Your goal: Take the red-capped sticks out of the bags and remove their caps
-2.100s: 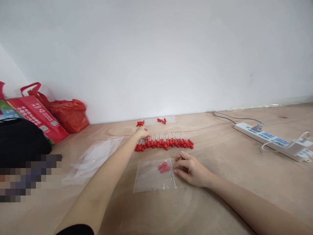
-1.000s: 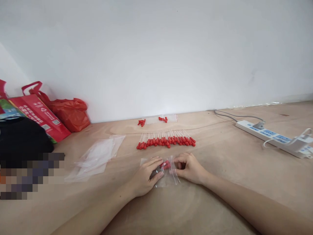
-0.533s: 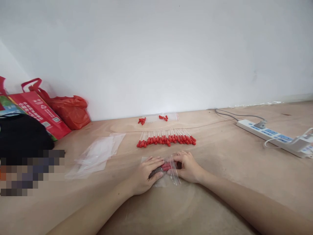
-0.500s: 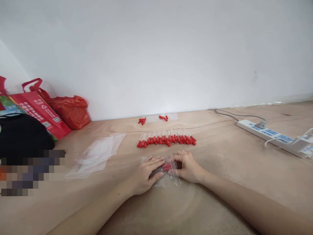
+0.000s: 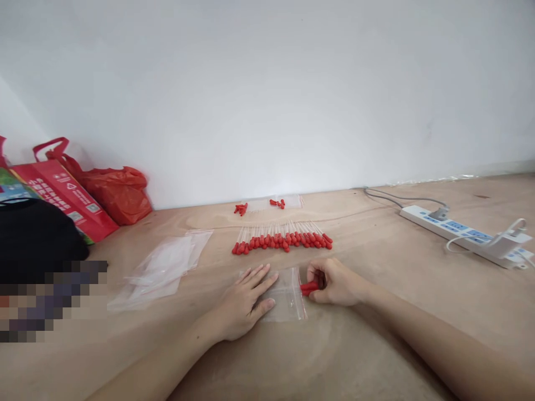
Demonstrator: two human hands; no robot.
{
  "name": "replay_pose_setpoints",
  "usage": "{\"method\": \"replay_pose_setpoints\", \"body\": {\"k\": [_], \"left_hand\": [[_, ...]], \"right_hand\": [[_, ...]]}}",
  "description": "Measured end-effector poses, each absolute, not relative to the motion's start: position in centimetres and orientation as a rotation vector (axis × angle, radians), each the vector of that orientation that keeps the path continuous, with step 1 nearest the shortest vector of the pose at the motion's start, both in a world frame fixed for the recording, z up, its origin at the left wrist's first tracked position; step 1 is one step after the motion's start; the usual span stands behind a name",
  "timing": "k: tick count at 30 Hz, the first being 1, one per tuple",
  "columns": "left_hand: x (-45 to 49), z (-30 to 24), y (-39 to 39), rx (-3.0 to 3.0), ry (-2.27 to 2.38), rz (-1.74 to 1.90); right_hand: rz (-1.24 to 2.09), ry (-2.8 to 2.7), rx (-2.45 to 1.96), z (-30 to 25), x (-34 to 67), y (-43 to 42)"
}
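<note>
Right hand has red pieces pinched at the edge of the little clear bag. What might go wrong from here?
The red pieces in the right hand are only pinched at the edge of the bag; one may slip onto the table.
The left hand lies flat on the bag, which may press its mouth shut.
The row of red-tipped sticks lies just beyond both hands; a nudge could scatter it.

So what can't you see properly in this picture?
Head view:
red pieces: the right hand curls over them, so no count.
clear bag: the left hand covers its left part.
blurred patch: pixelated, left side.
power strip: cut by the right edge.
red bits by the wall: too small.
</note>
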State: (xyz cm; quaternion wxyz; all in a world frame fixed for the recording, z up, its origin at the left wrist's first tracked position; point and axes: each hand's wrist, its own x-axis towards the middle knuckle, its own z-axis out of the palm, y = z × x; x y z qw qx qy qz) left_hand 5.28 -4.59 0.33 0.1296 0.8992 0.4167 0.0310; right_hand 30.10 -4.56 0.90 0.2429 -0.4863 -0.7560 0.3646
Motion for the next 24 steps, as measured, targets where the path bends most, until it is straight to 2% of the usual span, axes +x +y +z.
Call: {"method": "replay_pose_setpoints", "body": {"k": [4,6,9,13,18,21,24], "left_hand": [[4.7,0.4,-5.0,2.591,1.282,0.123],[4.5,0.5,-5.2,2.595,1.336,0.136],[4.7,0.6,-5.3,2.629,1.347,0.269],[5.8,0.7,-4.9,2.647,1.066,0.407],[6.6,1.2,-4.7,2.662,0.736,0.137],[6.5,1.0,-4.8,2.621,0.731,0.141],[6.7,0.6,-4.7,2.436,0.893,0.404]], "right_hand": [[1.435,-1.783,-1.183,0.5,31.7,-3.6],[1.538,-1.666,-1.072,0.4,32.5,-2.9],[1.513,-1.532,-1.06,0.6,33.9,-2.0],[1.511,-1.273,-1.063,0.8,35.8,-1.0],[1.469,-1.045,-1.017,0.4,36.8,0.0],[1.427,-0.979,-1.005,-0.1,35.8,0.1],[1.293,-1.065,-0.985,-0.5,33.6,-0.5]]}}
